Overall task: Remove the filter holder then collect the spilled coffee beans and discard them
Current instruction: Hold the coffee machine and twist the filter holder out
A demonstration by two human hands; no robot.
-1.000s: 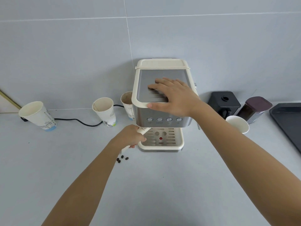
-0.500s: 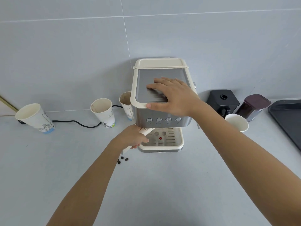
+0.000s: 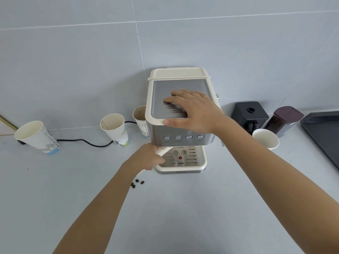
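A cream and steel espresso machine (image 3: 183, 140) stands against the wall. My right hand (image 3: 192, 110) lies flat on its top plate, fingers spread, holding nothing. My left hand (image 3: 148, 156) is closed around the cream handle of the filter holder (image 3: 163, 150), which reaches under the machine's head above the drip tray (image 3: 194, 162). The holder's basket is hidden under the machine. Several dark coffee beans (image 3: 137, 183) lie on the counter just below my left hand.
Three paper cups stand left of the machine (image 3: 36, 137), (image 3: 115, 130), (image 3: 140, 118), with a black cable (image 3: 88, 143) behind them. On the right are a white cup (image 3: 266, 139), a black grinder (image 3: 248, 114), a dark jar (image 3: 282, 121) and a black tray (image 3: 324, 132).
My left hand has turned the filter holder handle slightly toward the right under the machine. My right hand stays pressed on the top.
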